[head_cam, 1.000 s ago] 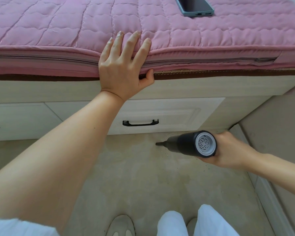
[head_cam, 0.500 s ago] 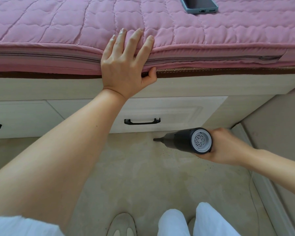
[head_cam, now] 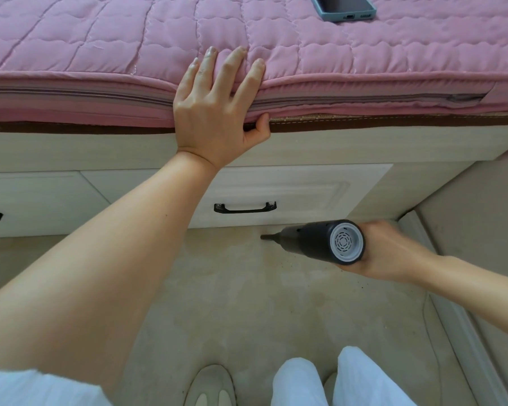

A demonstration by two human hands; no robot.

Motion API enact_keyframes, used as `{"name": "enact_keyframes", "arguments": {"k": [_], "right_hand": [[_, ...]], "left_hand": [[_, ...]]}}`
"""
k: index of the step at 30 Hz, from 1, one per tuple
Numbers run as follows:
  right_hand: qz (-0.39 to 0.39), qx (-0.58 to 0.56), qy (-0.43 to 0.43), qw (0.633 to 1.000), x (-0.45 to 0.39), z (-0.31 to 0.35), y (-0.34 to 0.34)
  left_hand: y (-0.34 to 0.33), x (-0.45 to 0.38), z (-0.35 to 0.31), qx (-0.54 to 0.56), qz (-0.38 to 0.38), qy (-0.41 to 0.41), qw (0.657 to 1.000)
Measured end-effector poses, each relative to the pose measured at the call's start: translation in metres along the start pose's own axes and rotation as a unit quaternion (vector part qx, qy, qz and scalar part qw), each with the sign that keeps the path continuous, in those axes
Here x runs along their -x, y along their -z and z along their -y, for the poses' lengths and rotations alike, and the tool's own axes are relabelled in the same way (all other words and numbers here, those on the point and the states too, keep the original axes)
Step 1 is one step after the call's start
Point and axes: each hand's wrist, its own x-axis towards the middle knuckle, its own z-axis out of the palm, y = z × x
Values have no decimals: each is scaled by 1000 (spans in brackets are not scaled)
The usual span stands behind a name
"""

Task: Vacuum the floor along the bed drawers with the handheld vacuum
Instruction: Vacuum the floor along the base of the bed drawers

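The left hand (head_cam: 217, 112) lies with straight fingers spread over the edge of the pink quilted mattress (head_cam: 100, 54), thumb tucked beneath it, while the right hand (head_cam: 384, 253) grips the dark grey cylindrical handheld vacuum (head_cam: 317, 241). Its narrow nozzle points left, low over the beige floor (head_cam: 247, 303), just near of the cream drawer front with a black handle (head_cam: 245, 208). A teal-cased phone (head_cam: 345, 7) lies far right on the mattress.
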Motion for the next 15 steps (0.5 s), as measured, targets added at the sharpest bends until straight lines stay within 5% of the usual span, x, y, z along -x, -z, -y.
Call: {"name": "enact_keyframes", "arguments": {"k": [15], "right_hand": [[19, -13, 9, 1000, 31, 0, 11]], "left_hand": [[12, -4, -5, 25, 32, 26, 999]]}}
